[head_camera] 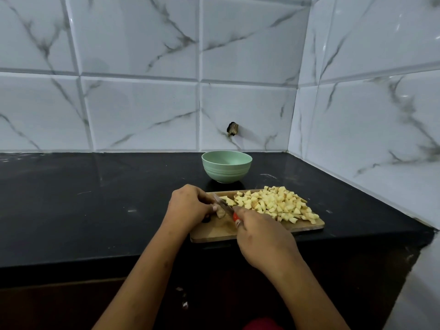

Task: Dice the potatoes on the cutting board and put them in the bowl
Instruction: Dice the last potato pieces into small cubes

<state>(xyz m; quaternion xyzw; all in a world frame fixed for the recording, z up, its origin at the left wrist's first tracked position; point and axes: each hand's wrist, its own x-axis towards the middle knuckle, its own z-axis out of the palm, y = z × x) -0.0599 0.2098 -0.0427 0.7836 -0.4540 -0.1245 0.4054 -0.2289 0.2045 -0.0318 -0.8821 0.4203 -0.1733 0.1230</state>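
A wooden cutting board [214, 231] lies on the black counter. A heap of diced potato [276, 203] covers its right half. My left hand [188, 206] holds a small potato piece [220, 211] down on the board's left part with curled fingers. My right hand [259, 234] grips a knife with a red handle; the knife blade [222, 203] lies against that piece, pointing up and left. A green bowl [226, 166] stands just behind the board; what it holds is hidden by its rim.
The black counter [95, 198] stretches far to the left. Marbled wall tiles close off the back and the right side, making a corner [292, 148] behind the board. The counter's front edge runs just below the board.
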